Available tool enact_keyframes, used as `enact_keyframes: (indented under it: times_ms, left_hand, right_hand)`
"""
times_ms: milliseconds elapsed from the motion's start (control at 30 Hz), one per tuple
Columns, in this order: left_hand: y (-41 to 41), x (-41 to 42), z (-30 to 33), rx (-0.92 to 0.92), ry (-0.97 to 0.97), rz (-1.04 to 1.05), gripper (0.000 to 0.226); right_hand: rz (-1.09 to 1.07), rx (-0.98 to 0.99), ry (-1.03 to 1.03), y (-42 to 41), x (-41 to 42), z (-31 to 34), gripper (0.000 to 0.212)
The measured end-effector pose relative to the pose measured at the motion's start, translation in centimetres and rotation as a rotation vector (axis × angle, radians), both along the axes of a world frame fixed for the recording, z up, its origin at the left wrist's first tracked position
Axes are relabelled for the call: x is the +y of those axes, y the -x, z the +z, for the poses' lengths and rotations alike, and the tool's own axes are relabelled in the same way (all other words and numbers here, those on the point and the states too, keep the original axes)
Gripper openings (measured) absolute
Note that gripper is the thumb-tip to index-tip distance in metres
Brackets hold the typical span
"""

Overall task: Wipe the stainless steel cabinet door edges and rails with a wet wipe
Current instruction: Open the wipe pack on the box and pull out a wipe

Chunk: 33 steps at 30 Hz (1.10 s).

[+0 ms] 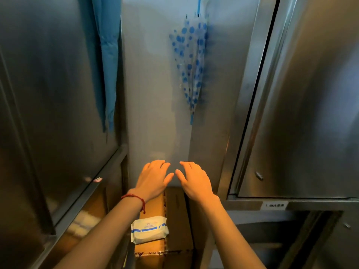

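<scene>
We are looking down into a narrow gap between steel cabinets, and both of our hands are reaching forward side by side toward the grey back panel (155, 94). Our left hand (155, 178) is lying relaxed, palm down, fingers spread and straight, grasping nothing; a red string (134, 199) is circling its wrist. Our right hand (194, 180) is doing the same just beside it, fingers loose and holding nothing. Whether the fingertips are touching the panel we cannot tell.

Below our left forearm a wipes pack (149, 229) is lying flat on top of a cardboard box (176, 220), its flap looking closed; we cannot see the wipes inside. The box is standing shut in the gap, so its contents are hidden.

The left door (58, 94) is standing at an angle, its lower rail (91, 189) running along under it. The right door (310, 113) is sitting in its frame, with a dark seam along its left edge and a small label (275, 205) on the rail beneath. Below that rail an open compartment (272, 239) is showing dim and blurred.

A dotted umbrella (191, 65) is hanging folded against the back panel, and a blue cloth (108, 55) is hanging by the left door's edge.
</scene>
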<state>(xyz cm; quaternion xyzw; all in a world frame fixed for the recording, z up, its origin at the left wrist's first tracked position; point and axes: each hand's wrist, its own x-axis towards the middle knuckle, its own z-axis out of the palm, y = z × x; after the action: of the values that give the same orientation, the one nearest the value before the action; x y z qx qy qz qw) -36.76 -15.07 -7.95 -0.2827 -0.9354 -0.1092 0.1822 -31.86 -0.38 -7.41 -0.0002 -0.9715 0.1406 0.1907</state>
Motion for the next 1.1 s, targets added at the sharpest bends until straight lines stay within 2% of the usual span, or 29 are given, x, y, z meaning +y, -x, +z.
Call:
enact_keyframes:
  times_ms: [533, 867, 1100]
  left_hand:
    - [10.7, -0.8, -5.7, -0.094, 0.051, 0.194, 0.051]
    - [14.5, -2.0, -10.7, -0.194, 0.047, 0.224, 0.052]
    - [17.4, -2.8, -17.5, -0.219, 0.149, 0.196, 0.054]
  right_hand:
    - [0.172, -0.004, -0.064, 14.2, 0.4, -5.3, 0.048]
    - [0.278, -0.017, -0.061, 18.8, -0.5, -11.9, 0.048]
    - [0.261, -0.001, -0.057, 21.0, -1.6, -18.3, 0.043]
